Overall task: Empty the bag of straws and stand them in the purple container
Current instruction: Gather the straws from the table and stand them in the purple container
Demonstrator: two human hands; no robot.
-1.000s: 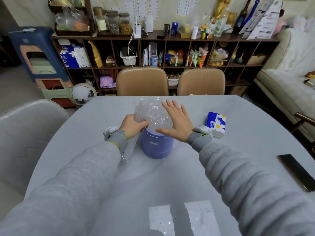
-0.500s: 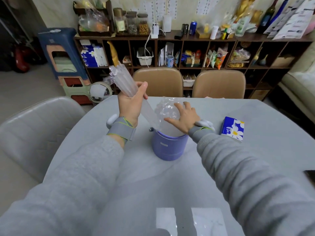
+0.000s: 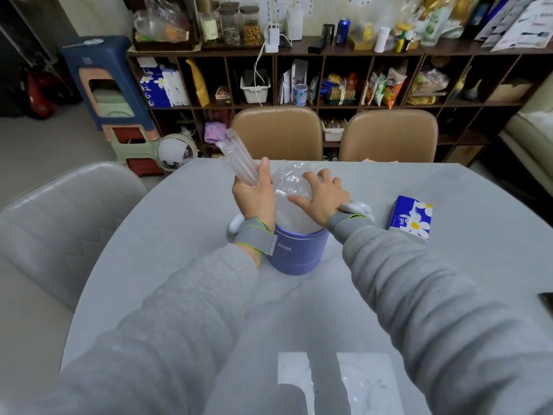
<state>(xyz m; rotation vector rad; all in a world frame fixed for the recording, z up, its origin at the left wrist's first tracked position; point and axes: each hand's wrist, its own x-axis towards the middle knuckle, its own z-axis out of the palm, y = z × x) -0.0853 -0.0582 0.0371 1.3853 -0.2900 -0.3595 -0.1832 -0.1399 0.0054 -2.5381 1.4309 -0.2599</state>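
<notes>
A grey table (image 3: 167, 235) carries a purple container (image 3: 294, 256) and a blue tissue pack (image 3: 411, 217).

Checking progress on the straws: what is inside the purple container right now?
Clear crinkled plastic bulges out of the purple container, with the right hand resting on it. The plastic and hand cover the inside, so standing straws cannot be confirmed.

1. The container (image 3: 294, 253) in front of me is purple, with a small pale label.
2. The straws (image 3: 291, 193) and the bag (image 3: 239, 158) are clear.
3. My sleeves (image 3: 419, 295) are grey; the wristbands (image 3: 256, 235) are grey with green edging.
4. The table (image 3: 179, 235) is pale grey.
5. The tissue pack (image 3: 411, 217) is blue, patterned with white, yellow-centred daisies.
6. The two far chairs (image 3: 278, 130) are tan, the near chair (image 3: 59, 220) grey.
7. The shelf (image 3: 344, 52) is dark brown.
</notes>
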